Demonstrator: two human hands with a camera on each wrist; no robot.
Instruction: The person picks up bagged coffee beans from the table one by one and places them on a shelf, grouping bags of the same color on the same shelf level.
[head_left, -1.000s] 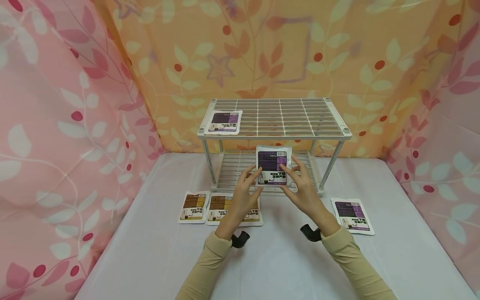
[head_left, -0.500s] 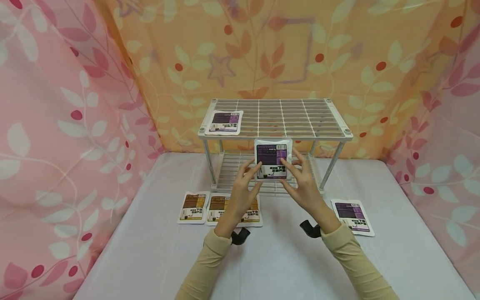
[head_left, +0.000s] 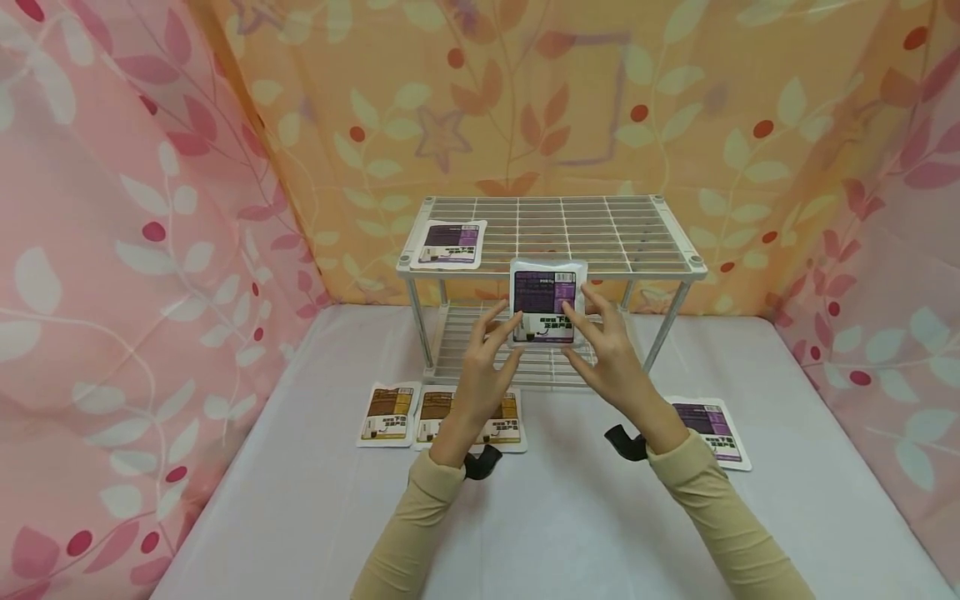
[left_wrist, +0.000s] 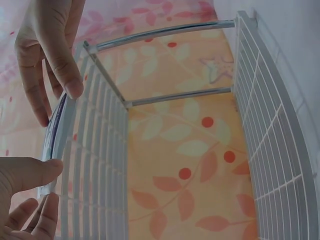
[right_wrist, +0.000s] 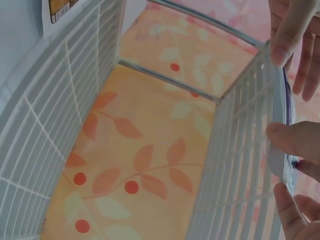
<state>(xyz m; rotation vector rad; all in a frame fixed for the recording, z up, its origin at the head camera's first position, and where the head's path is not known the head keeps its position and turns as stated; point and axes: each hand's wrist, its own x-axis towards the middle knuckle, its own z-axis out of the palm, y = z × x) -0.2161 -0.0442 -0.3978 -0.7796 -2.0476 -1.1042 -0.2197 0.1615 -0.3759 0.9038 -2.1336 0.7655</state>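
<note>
Both hands hold a white pouch with a purple label (head_left: 546, 304) upright in the air, level with the front edge of the top shelf of a white wire rack (head_left: 660, 268). My left hand (head_left: 507, 323) pinches its left edge and my right hand (head_left: 581, 313) pinches its right edge. The left wrist view shows the pouch (left_wrist: 56, 134) edge-on against the shelf wires, between my left hand (left_wrist: 50, 187) and the right hand's fingers (left_wrist: 52, 55). In the right wrist view my right hand (right_wrist: 278, 162) grips the pouch edge (right_wrist: 287, 107).
A second purple pouch (head_left: 448, 243) lies on the top shelf's left end. Brown pouches (head_left: 387, 414) (head_left: 444, 417) lie on the white table before the rack, and another purple pouch (head_left: 712, 429) lies at the right. Patterned cloth walls enclose the table.
Both hands have lifted the purple pouch from in front of the lower shelf up to the top shelf's front edge, and moved slightly away from me.
</note>
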